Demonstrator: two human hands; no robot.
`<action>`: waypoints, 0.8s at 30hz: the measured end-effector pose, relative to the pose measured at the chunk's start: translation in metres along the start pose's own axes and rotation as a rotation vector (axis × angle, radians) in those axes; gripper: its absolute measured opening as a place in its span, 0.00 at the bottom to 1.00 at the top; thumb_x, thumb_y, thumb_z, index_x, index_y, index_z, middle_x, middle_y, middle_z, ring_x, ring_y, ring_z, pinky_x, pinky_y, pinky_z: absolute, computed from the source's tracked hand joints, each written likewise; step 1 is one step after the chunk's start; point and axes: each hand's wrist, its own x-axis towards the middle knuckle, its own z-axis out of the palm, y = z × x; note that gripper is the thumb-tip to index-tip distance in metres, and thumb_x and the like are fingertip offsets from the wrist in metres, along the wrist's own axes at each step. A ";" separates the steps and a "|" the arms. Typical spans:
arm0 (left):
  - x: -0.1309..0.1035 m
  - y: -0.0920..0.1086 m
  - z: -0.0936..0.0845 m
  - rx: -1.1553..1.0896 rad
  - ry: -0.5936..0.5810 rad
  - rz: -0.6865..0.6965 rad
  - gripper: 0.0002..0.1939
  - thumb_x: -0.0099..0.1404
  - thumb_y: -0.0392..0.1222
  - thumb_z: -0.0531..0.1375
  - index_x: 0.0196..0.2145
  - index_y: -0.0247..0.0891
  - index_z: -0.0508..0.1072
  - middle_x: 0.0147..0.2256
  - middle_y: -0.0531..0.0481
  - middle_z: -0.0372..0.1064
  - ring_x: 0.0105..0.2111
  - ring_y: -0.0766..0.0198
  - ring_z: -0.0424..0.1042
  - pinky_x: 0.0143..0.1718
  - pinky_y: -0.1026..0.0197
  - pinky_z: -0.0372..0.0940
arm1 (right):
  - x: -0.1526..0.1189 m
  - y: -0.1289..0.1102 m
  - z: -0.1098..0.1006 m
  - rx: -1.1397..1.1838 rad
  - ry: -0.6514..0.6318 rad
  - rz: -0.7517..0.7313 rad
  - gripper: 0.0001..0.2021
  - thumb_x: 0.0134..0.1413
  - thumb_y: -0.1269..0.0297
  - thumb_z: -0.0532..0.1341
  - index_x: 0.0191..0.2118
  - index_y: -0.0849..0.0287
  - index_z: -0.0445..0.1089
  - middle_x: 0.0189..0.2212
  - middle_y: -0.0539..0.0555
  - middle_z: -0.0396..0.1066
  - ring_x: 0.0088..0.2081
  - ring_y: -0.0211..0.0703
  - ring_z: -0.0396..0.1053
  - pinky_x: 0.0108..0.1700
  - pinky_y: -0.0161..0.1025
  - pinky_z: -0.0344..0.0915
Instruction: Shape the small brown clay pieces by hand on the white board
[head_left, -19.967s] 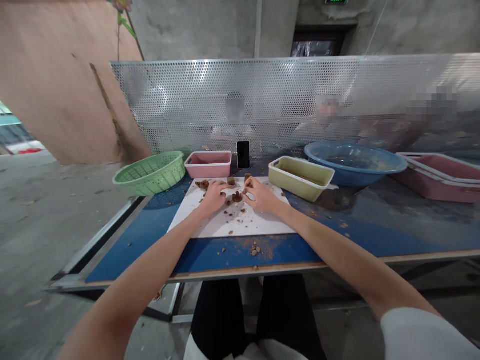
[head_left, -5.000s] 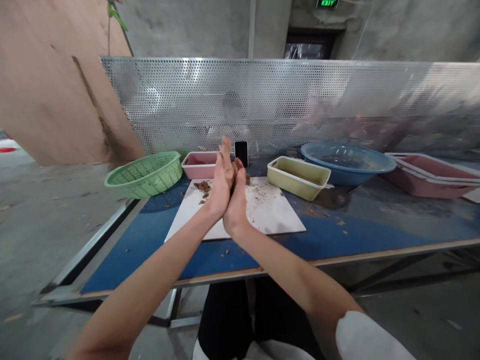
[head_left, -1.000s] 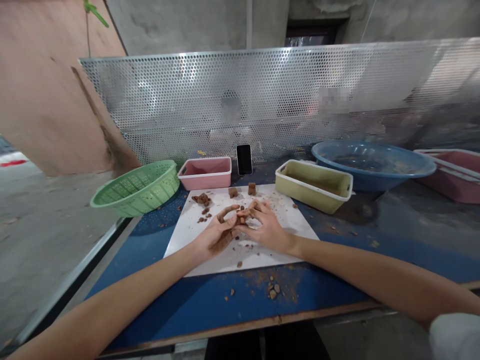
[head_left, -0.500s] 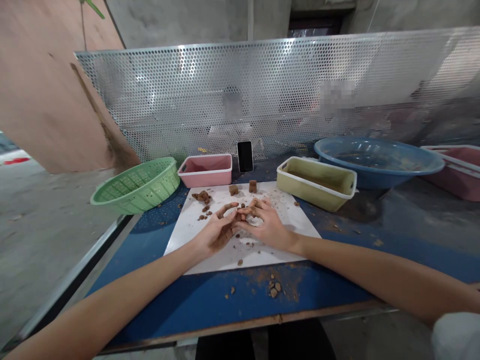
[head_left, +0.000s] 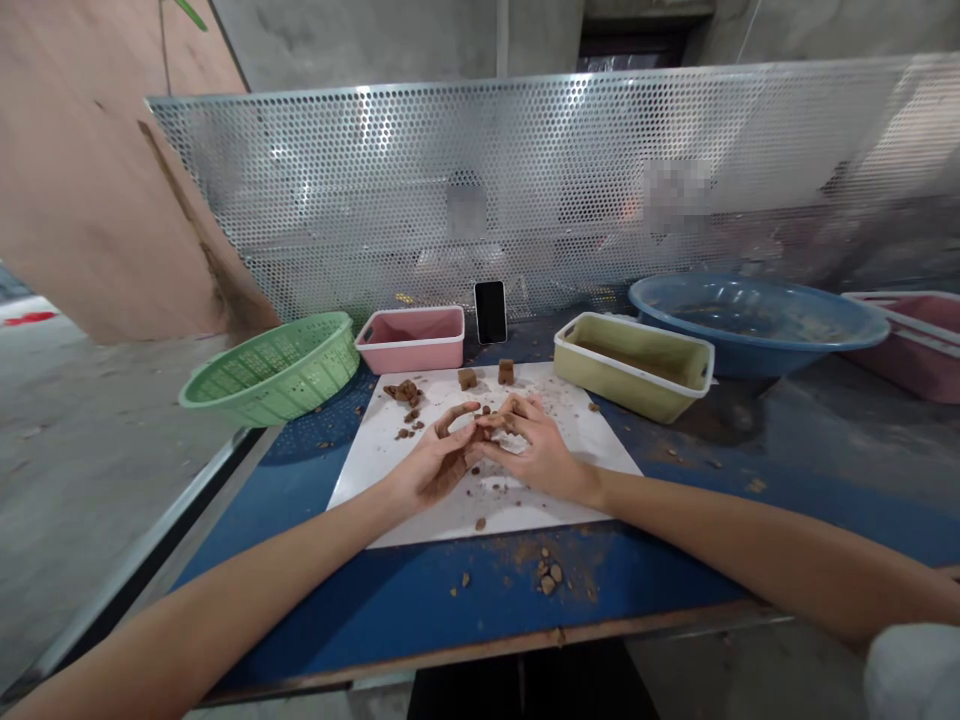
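Observation:
My left hand (head_left: 437, 462) and my right hand (head_left: 541, 458) meet above the white board (head_left: 375, 500), fingertips together. Between them they pinch a small lump of brown clay (head_left: 486, 432), mostly hidden behind the fingers. Dark clay stains the fingertips. Beyond the hands, two small shaped clay blocks stand at the board's far edge, a left block (head_left: 467, 379) and a right block (head_left: 506, 372). To the left lies a rough clay chunk (head_left: 403, 392), with several crumbs (head_left: 409, 425) near it.
Behind the board are a pink basket (head_left: 411, 355), an upright phone (head_left: 491, 312) and an olive-green bin (head_left: 622, 385) with a white rim. A green colander (head_left: 281, 385) stands left, a blue basin (head_left: 757, 345) right. Clay bits (head_left: 549, 577) lie on the blue tabletop (head_left: 337, 610) in front.
Both hands stay in almost the same place, with only slight finger shifts around the clay. The blocks and containers have not moved.

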 end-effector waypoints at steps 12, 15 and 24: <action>-0.009 0.004 0.006 0.137 -0.211 -0.029 0.23 0.72 0.58 0.63 0.53 0.37 0.73 0.41 0.34 0.83 0.45 0.45 0.81 0.56 0.44 0.66 | 0.107 0.132 -0.150 -0.665 -0.444 0.504 0.10 0.64 0.63 0.68 0.44 0.61 0.85 0.43 0.63 0.81 0.43 0.56 0.78 0.50 0.47 0.69; -0.010 0.004 0.007 0.157 -0.215 -0.038 0.23 0.73 0.59 0.62 0.52 0.37 0.73 0.39 0.35 0.83 0.43 0.45 0.80 0.54 0.45 0.65 | 0.099 0.147 -0.169 -0.688 -0.663 0.693 0.10 0.60 0.73 0.66 0.43 0.62 0.85 0.40 0.64 0.83 0.39 0.52 0.78 0.42 0.42 0.67; -0.009 0.006 0.007 0.165 -0.190 -0.061 0.21 0.72 0.56 0.61 0.50 0.36 0.74 0.35 0.37 0.82 0.37 0.47 0.79 0.49 0.47 0.65 | 0.090 0.154 -0.169 -0.648 -0.794 0.795 0.15 0.55 0.78 0.63 0.42 0.61 0.85 0.40 0.62 0.84 0.37 0.51 0.80 0.39 0.41 0.68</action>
